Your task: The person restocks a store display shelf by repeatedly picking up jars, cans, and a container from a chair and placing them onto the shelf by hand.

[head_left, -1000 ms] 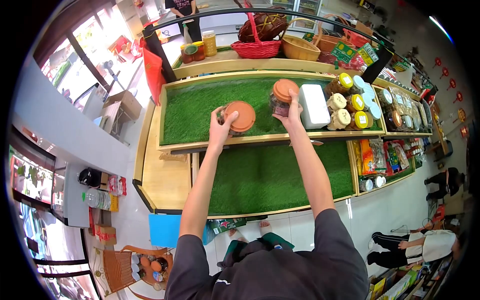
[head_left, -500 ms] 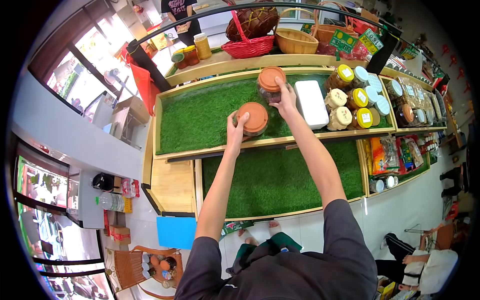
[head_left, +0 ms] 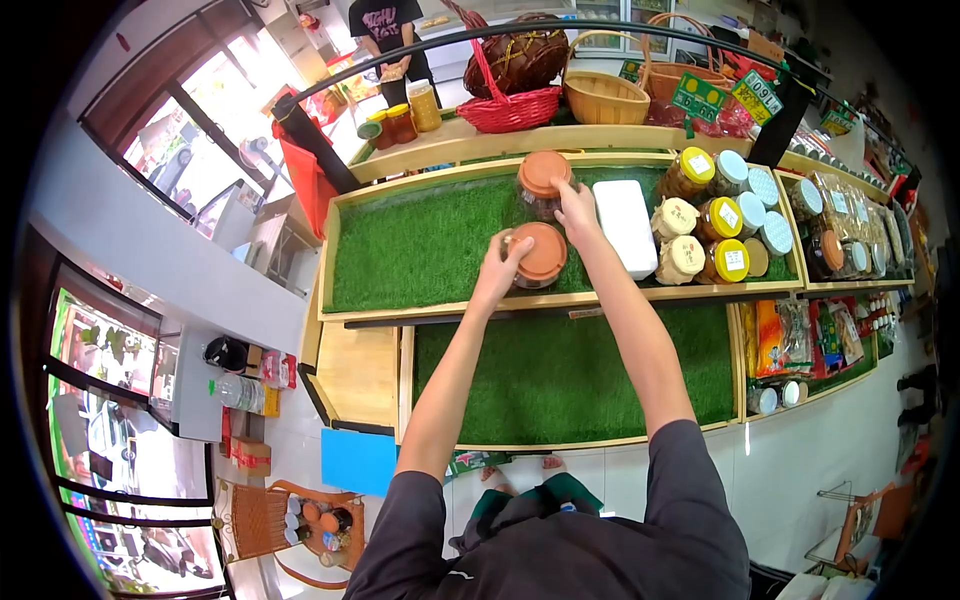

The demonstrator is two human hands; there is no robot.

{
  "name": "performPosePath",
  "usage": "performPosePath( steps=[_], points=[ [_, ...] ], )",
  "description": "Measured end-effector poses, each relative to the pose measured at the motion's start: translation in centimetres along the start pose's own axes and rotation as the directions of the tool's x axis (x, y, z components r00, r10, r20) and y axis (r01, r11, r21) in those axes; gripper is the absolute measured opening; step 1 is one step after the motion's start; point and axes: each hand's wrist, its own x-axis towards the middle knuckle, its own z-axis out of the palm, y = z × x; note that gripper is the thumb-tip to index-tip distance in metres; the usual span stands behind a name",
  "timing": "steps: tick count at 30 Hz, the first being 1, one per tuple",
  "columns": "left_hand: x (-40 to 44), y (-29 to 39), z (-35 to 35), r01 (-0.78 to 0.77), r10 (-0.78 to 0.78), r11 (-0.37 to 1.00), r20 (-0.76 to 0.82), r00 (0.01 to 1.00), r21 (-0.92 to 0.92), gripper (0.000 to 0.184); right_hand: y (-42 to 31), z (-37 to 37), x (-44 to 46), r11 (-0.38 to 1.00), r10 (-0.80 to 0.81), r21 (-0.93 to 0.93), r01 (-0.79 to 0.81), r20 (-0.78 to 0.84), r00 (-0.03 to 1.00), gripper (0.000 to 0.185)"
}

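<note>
Two glass jars with orange-brown lids stand one behind the other on the green turf of the upper shelf [head_left: 420, 245]. My left hand [head_left: 500, 268] grips the front jar [head_left: 540, 256] from its left side, thumb at the lid's edge. Behind it is the back jar [head_left: 545, 178], with dark contents showing through the glass. My right hand [head_left: 577, 212] holds that jar by its right side, the thumb near the lid's rim. The fingers of both hands are partly hidden. Just right of my right hand lies a white box [head_left: 624, 229].
Jars with yellow [head_left: 722, 215], pale blue and cloth-covered lids stand right of the box. A red basket [head_left: 512, 108] and a wooden basket [head_left: 607, 98] sit on the ledge behind. A turf-lined lower shelf [head_left: 590, 385] runs below. A person [head_left: 390, 45] stands beyond the display.
My left hand has shifted the front jar rightward, closer to the white box and in front of the back jar. My right hand stays at the back jar. The whole view has moved slightly.
</note>
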Motion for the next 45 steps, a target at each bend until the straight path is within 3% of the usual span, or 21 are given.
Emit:
performPosePath(
  steps=[3, 4, 6, 7, 9, 10, 12, 14, 18, 22, 24, 28, 30, 32, 34, 37, 38, 40, 41, 42, 45],
  points=[
    [-0.2, 1.1, 1.8, -0.022, 0.024, 0.989, -0.01, 1.0, 0.147, 0.072, -0.6, -0.6, -3.0, 0.901, -0.21, -0.373, 0.223, 0.074, 0.975, 0.08],
    [-0.6, 1.7, 2.4, -0.025, 0.025, 0.988, 0.004, 1.0, 0.151, 0.07, -1.7, -0.9, -5.5, 0.901, -0.211, -0.371, 0.224, 0.075, 0.975, 0.08],
    [0.3, -0.1, 3.8, -0.04, 0.041, 0.994, 0.0, 0.999, 0.1, 0.06, -3.2, -1.4, -10.0, 0.585, -0.371, -0.682, 0.439, 0.257, 0.892, 0.062],
    [0.8, -0.8, 4.3, -0.077, 0.079, 0.995, -0.033, 0.996, 0.063, 0.057, -2.4, -1.8, -10.9, 0.589, -0.373, -0.676, 0.442, 0.258, 0.891, 0.062],
    [0.6, -0.7, 5.0, -0.1, 0.104, 0.993, -0.076, 0.992, 0.058, 0.052, -0.6, -3.0, -12.1, 0.193, -0.54, -0.78, 0.595, 0.422, 0.728, 0.046],
    [0.4, 0.0, 5.1, -0.094, 0.102, 0.991, -0.089, 0.991, 0.092, 0.049, -0.3, -3.3, -12.5, 0.188, -0.54, -0.771, 0.608, 0.436, 0.72, 0.046],
    [0.5, -0.6, 5.2, -0.106, 0.103, 0.993, -0.067, 0.992, -0.049, 0.051, 0.8, -3.9, -13.3, -0.039, -0.657, -0.752, 0.658, 0.515, 0.55, 0.04],
    [0.5, -1.0, 4.9, -0.126, 0.125, 0.988, -0.021, 0.992, -0.087, 0.056, 1.4, -4.1, -13.1, -0.199, -0.636, -0.75, 0.631, 0.589, 0.499, 0.043],
    [-1.1, -1.5, 4.0, -0.158, 0.154, 0.987, -0.154, 0.976, -0.019, 0.049, 1.0, -3.5, -13.4, -0.179, -0.628, -0.764, 0.62, 0.574, 0.526, 0.042],
    [-10.1, 0.5, 1.0, -0.23, 0.239, 0.971, -0.268, 0.933, 0.063, 0.036, 1.3, -3.6, -13.0, -0.297, -0.608, -0.775, 0.558, 0.604, 0.515, 0.044],
    [-15.5, -1.1, -0.7, -0.26, 0.232, 0.964, -0.302, 0.925, -0.057, 0.033, 1.7, -3.7, -13.4, -0.188, -0.635, -0.783, 0.593, 0.557, 0.535, 0.044],
    [-28.0, -7.9, -6.3, -0.202, 0.465, 0.824, -0.429, 0.774, 0.528, 0.023, 5.3, -2.9, -20.5, 0.107, -0.862, -0.586, 0.803, 0.347, 0.369, 0.046],
    [-35.8, -13.6, -8.9, 0.091, 0.272, 0.88, -0.651, 0.708, 0.467, 0.024, 10.2, -3.5, -24.0, 0.304, -0.767, -0.444, 0.843, 0.411, 0.493, 0.05],
    [-44.5, -21.9, -10.6, 0.337, 0.157, 0.87, -0.85, 0.503, 0.361, 0.024, 15.8, -3.3, -29.1, 0.336, -0.642, -0.463, 0.82, 0.524, 0.56, 0.05],
    [-57.6, -27.6, -11.3, 0.584, -0.044, 0.797, -0.948, 0.314, 0.156, 0.025, 26.3, -3.8, -35.6, 0.542, -0.362, -0.438, 0.717, 0.649, 0.669, 0.058],
    [-70.4, -29.9, -11.7, 0.66, -0.233, 0.733, -0.972, 0.022, -0.161, 0.018, 33.2, -1.9, -45.7, 0.553, -0.063, -0.502, 0.665, 0.771, 0.634, 0.065],
    [-74.1, -31.4, -11.7, 0.659, -0.246, 0.729, -0.969, 0.003, -0.183, 0.018, 35.0, -1.3, -47.9, 0.582, 0.046, -0.511, 0.632, 0.797, 0.603, 0.066],
    [-79.8, -35.5, -11.7, 0.587, -0.388, 0.689, -0.9, -0.197, -0.425, 0.016, 41.1, -0.9, -50.7, 0.537, 0.219, -0.551, 0.639, 0.823, 0.525, 0.068],
    [-82.0, -38.0, -11.2, 0.574, -0.33, 0.714, -0.915, -0.23, -0.402, 0.017, 43.7, -0.5, -52.0, 0.583, 0.242, -0.543, 0.604, 0.826, 0.509, 0.067],
    [-84.5, -39.8, -11.1, 0.568, -0.272, 0.732, -0.925, -0.264, -0.377, 0.018, 46.9, -0.6, -52.7, 0.484, 0.269, -0.531, 0.696, 0.846, 0.46, 0.062],
    [-88.5, -39.6, -13.5, 0.571, -0.516, 0.607, -0.82, -0.246, -0.553, 0.023, 54.9, 0.6, -54.1, 0.388, 0.544, -0.659, 0.644, 0.728, 0.417, 0.053]
  ],
)
